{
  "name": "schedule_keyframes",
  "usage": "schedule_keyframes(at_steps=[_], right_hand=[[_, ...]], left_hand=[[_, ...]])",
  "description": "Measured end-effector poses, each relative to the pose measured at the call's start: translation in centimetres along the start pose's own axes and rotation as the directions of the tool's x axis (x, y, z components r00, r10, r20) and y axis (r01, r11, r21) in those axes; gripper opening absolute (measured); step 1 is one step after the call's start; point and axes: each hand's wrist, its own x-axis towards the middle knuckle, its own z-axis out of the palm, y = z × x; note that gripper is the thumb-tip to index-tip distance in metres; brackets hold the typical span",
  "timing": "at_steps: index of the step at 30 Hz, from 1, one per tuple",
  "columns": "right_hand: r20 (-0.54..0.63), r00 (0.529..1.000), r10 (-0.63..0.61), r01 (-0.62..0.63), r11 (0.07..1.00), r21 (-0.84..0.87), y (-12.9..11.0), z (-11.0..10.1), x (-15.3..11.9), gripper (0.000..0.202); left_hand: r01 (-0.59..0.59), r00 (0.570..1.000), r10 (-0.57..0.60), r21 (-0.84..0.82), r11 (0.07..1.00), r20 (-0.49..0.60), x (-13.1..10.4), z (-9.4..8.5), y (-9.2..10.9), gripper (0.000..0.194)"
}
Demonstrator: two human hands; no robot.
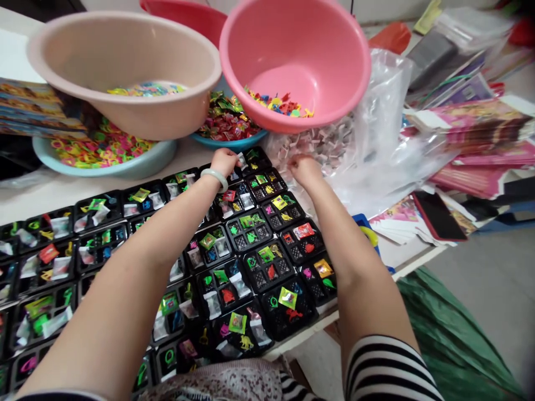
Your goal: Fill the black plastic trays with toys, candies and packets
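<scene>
My left hand (224, 161), with a pale bangle (215, 177) at the wrist, is over the far row of black compartment trays. Its closed fingertips are at a small white packet (242, 161) and appear to pinch it. My right hand (303, 167) is at the near edge of a heap of small white packets (330, 139) on clear plastic. Its fingers are curled together, and what they hold is hidden. Below both arms lie rows of black trays (261, 267) with bright small toys and wrapped sachets; several on the right show bare compartments.
A beige basin (125, 120) and a pink basin (292, 125) with small toys rest at the back over blue basins (165, 159) of toys and sachets. Clear plastic bags (384, 100), printed cards (480, 133) and a red-edged phone (438, 214) lie on the right. Green sheeting (451, 334) hangs below the table edge.
</scene>
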Motion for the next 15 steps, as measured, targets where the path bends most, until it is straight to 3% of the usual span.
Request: schedule_keyframes(at_steps=[2, 5, 10, 12, 15], right_hand=[[-0.107, 0.994, 0.014, 0.004, 0.986, 0.168, -0.1, 0.4, 1.0, 0.016], [-0.144, 0.989, 0.044, 0.01, 0.934, 0.357, -1.7, 2.1, 2.9, 0.023], [-0.058, 0.996, 0.067, -0.048, 0.959, 0.278, -4.8, 4.5, 4.7, 0.026], [-0.06, 0.997, 0.04, -0.024, 0.966, 0.256, -4.2, 3.9, 4.6, 0.029], [-0.135, 0.99, 0.029, 0.008, 0.965, 0.264, -1.2, 1.6, 3.5, 0.03]], left_hand=[[-0.022, 0.999, 0.022, -0.007, 1.0, 0.033, 0.5, 0.2, -0.1, 0.031], [-0.029, 0.998, 0.029, -0.009, 1.0, 0.051, 1.3, 0.7, -0.5, 0.033], [-0.062, 0.997, 0.056, 0.132, 0.989, 0.047, 2.8, 0.6, -1.5, 0.027], [-0.076, 0.996, 0.064, 0.209, 0.975, 0.064, 3.1, 0.2, -2.0, 0.018], [-0.096, 0.994, 0.076, 0.288, 0.953, 0.081, 2.8, 0.0, -2.4, 0.014]])
